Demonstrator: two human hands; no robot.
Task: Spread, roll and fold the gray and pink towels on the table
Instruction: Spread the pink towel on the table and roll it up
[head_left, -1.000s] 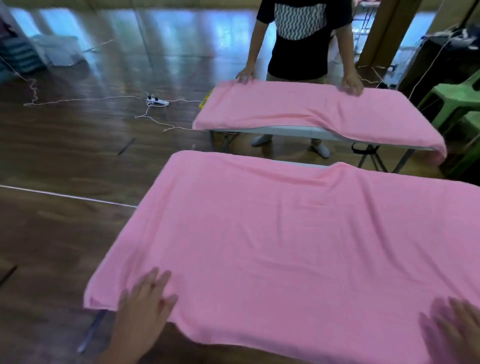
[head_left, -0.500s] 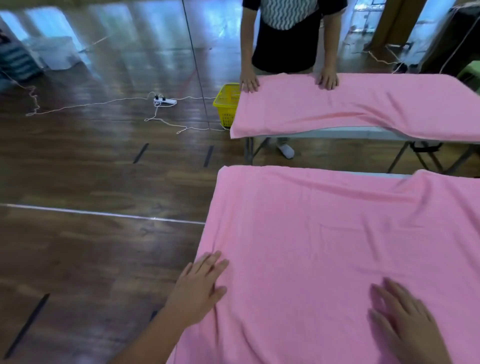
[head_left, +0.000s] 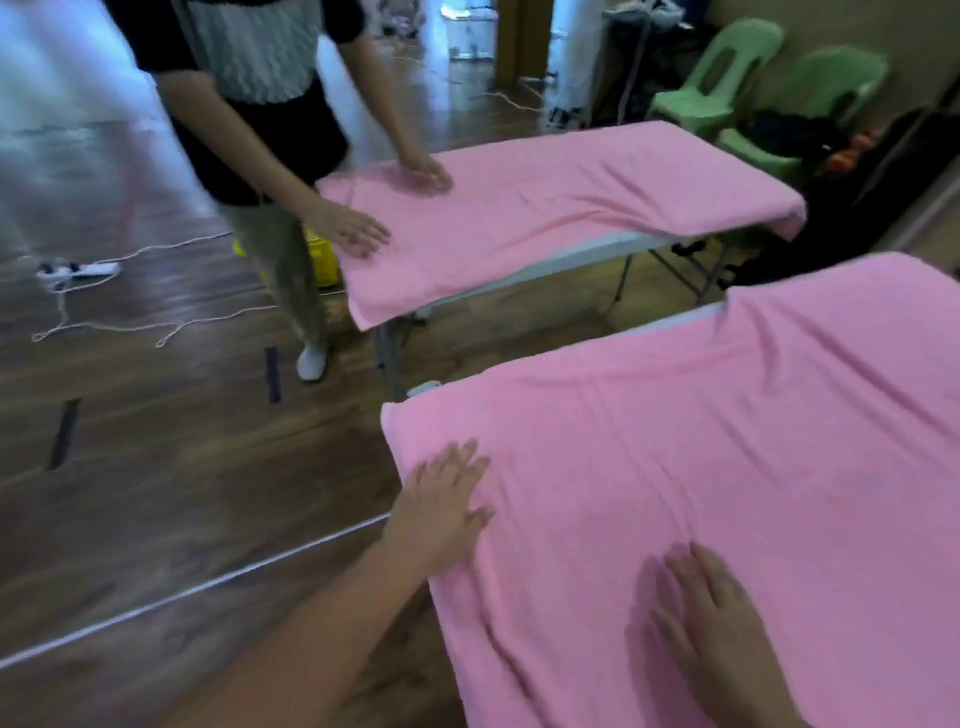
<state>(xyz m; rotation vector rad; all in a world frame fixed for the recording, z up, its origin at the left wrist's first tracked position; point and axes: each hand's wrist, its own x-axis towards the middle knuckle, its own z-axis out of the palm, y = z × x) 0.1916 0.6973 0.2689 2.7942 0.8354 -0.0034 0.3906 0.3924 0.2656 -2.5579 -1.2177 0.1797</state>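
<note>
A pink towel (head_left: 727, 467) lies spread flat over my table and covers almost all of it; only a thin strip of the table's white far edge (head_left: 670, 322) shows. My left hand (head_left: 441, 504) rests palm down on the towel's left end, fingers apart. My right hand (head_left: 717, 618) lies flat on the towel nearer to me, fingers spread too. Neither hand grips the cloth. Soft wrinkles run across the towel between the hands. No gray towel is in view.
A second folding table (head_left: 519, 280) stands beyond mine under another pink towel (head_left: 561, 208); a person (head_left: 249, 104) at its left end presses both hands on it. Green plastic chairs (head_left: 727, 88) stand at back right. A power strip (head_left: 78, 270), cords and a yellow basket (head_left: 322, 260) are on the wooden floor.
My view has swung right and I stand at the towel's left end. Both hands have slid along the towel, still flat. The other person moved to their table's left end.
</note>
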